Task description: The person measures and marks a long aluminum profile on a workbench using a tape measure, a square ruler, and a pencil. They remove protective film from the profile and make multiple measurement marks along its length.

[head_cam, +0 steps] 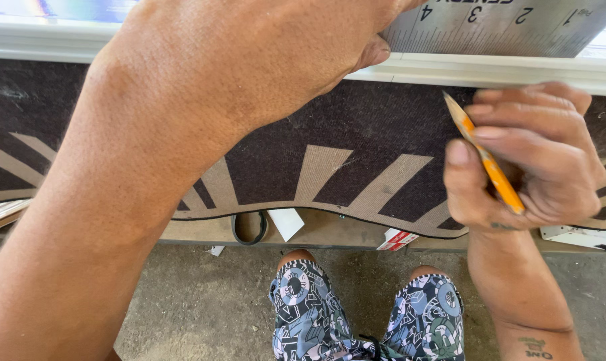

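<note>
**Pencil poised beside a metal ruler on a white strip**

The right hand [527,157] holds an orange pencil [487,160] — thumb and fingertips pinched closed round its shaft, the sharpened tip pointing up and to the far left, just short of the white strip [490,69] that runs left to right across the far side of the scene. The pencil tip sits near the strip's near edge, apart from it as far as can be told.

The left hand [263,53] reaches in from the near left, its forearm filling much of the view. It presses down on a metal ruler [503,27] that lies along the far side of the white strip; the thumb is bent against the ruler's left end, while the other fingers are hidden behind the back of the hand, so how they lie cannot be told.

Under both hands lies a dark mat [356,147] with tan rays fanning out and a wavy tan border — it rests on a board [316,230] whose near edge shows below it. A dark ring [249,227] and a white scrap [286,222] lie on that board edge. Nearer still are the person's knees in patterned shorts [370,321] above a concrete floor [203,301].
</note>
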